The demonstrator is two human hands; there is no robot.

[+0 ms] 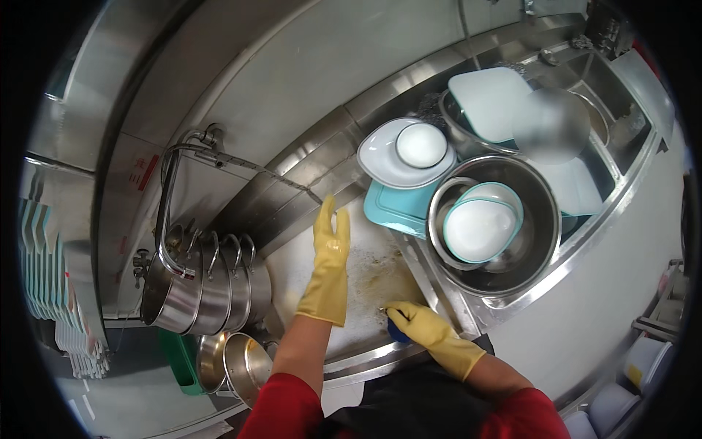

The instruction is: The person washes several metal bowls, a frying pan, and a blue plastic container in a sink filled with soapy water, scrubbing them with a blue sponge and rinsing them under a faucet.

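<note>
My left hand (333,252), in a yellow rubber glove, reaches over the sink basin (300,252). Its fingers meet the end of a thin hose (270,174) that stretches from the wall tap; the grip is partly hidden. Low at the basin's front edge, my right hand (424,327), gloved the same way, is closed on a dark blue thing (398,331) mostly covered by the glove. Its kind cannot be made out. Brownish residue (380,272) and wet streaks mark the basin floor between my hands.
Right of the basin, a steel bowl (541,219) holds white dishes with teal rims. Behind it are an oval white dish (376,157), a teal tray (395,208) and more trays. Several steel pots (208,289) line the left under a bent tap (164,212). A green crate (179,362) sits lower left.
</note>
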